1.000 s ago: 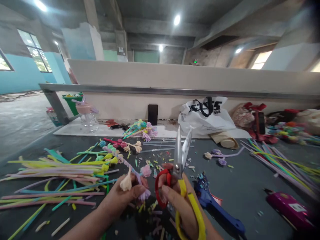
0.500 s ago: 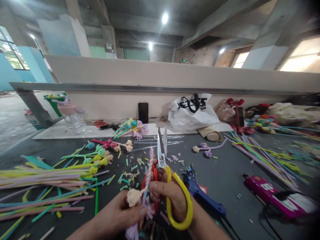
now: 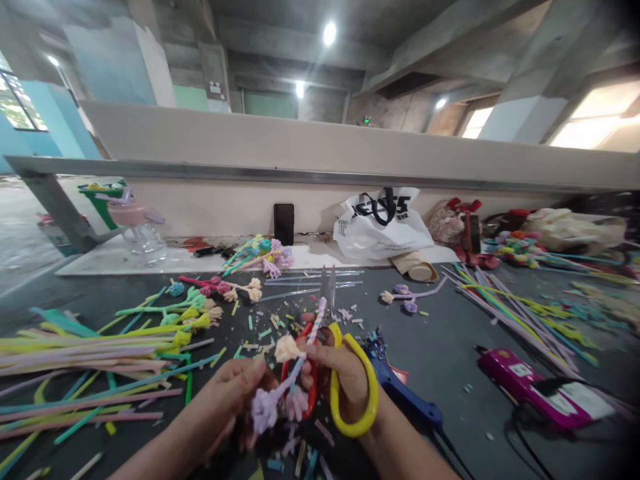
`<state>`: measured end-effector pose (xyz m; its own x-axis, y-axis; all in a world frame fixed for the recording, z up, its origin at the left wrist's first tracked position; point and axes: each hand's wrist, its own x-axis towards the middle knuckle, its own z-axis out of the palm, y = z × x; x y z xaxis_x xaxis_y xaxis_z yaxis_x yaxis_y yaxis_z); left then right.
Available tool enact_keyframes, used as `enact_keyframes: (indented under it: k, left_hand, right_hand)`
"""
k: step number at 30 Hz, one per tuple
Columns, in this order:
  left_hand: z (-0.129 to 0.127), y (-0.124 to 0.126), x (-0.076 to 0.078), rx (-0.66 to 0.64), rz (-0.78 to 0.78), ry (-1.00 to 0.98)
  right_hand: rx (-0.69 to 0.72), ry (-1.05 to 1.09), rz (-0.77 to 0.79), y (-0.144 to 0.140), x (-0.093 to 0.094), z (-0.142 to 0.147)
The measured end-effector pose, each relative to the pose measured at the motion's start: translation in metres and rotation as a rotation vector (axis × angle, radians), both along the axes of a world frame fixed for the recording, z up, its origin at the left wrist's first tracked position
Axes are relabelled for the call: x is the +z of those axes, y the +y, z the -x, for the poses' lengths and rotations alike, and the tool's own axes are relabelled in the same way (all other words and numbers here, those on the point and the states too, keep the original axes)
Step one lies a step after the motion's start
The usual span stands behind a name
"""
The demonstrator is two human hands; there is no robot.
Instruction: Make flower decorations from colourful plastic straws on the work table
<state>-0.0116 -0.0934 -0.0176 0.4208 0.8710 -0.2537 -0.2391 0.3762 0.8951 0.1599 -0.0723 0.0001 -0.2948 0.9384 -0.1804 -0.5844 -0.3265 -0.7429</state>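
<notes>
My right hand point(image 3: 345, 373) is closed round scissors with a yellow and a red handle point(image 3: 371, 400). Their blades point(image 3: 329, 287) point away from me. Its thumb and fingers also pinch the striped, wrapped stem of a pipe-cleaner flower sprig point(image 3: 317, 323). The sprig carries a cream bloom point(image 3: 287, 349), a purple bloom point(image 3: 265, 409) and a pink bloom point(image 3: 296, 403). My left hand point(image 3: 225, 400) is beside the purple bloom, fingers loosely curled and thumb off the sprig. Some of its fingertips are blurred and hidden behind that bloom.
Loose pipe cleaners point(image 3: 90, 363) lie at left, more point(image 3: 515, 313) at right. A blue glue gun point(image 3: 407, 393) and a magenta tool point(image 3: 525, 383) lie right of my hands. Behind are finished sprigs point(image 3: 410, 293), a phone point(image 3: 283, 224), a white bag point(image 3: 383, 230) and a bottle point(image 3: 137, 230).
My left hand has let go of the sprig and shifted left. The purple bloom has swung up, and the cream bloom has moved up and right. The scissors are lower, their blades closer together.
</notes>
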Motion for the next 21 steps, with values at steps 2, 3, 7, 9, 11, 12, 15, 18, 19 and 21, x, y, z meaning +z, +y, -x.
enact_keyframes:
  k: [2, 3, 7, 9, 11, 12, 15, 18, 19, 21]
  left_hand:
    - [0.003, 0.004, 0.0, 0.135, -0.018, -0.01]
    - [0.004, 0.005, 0.0, 0.171, -0.024, -0.012]
    - [-0.001, 0.003, 0.0, 0.149, -0.085, -0.01]
    - [-0.005, -0.001, 0.002, 0.105, -0.158, -0.003]
    - [-0.008, -0.004, 0.005, 0.069, -0.225, 0.011]
    - [-0.008, -0.004, 0.006, 0.056, -0.253, 0.026]
    - [-0.005, -0.003, 0.007, 0.01, -0.31, 0.085]
    - [-0.002, -0.002, 0.005, 0.002, -0.301, 0.073]
    - [-0.001, -0.001, 0.003, 0.009, -0.281, 0.04]
    - [-0.001, -0.002, 0.001, 0.012, -0.239, -0.044]
  right_hand:
    - [-0.014, 0.027, 0.03, 0.004, 0.004, -0.004]
    - [-0.018, 0.033, 0.045, 0.005, 0.006, -0.005]
    - [-0.023, 0.045, 0.068, 0.006, 0.007, -0.005]
    - [-0.028, 0.047, 0.057, 0.005, 0.002, -0.002]
    - [-0.007, 0.032, 0.047, 0.005, -0.004, 0.002]
    - [0.007, 0.026, 0.042, 0.005, -0.006, 0.004]
    - [0.049, 0.027, 0.027, 0.004, -0.009, 0.008]
    - [0.046, 0.034, 0.016, 0.003, -0.008, 0.007]
    - [0.05, 0.039, 0.013, 0.003, -0.007, 0.006]
    - [0.078, 0.053, 0.01, 0.003, -0.007, 0.005]
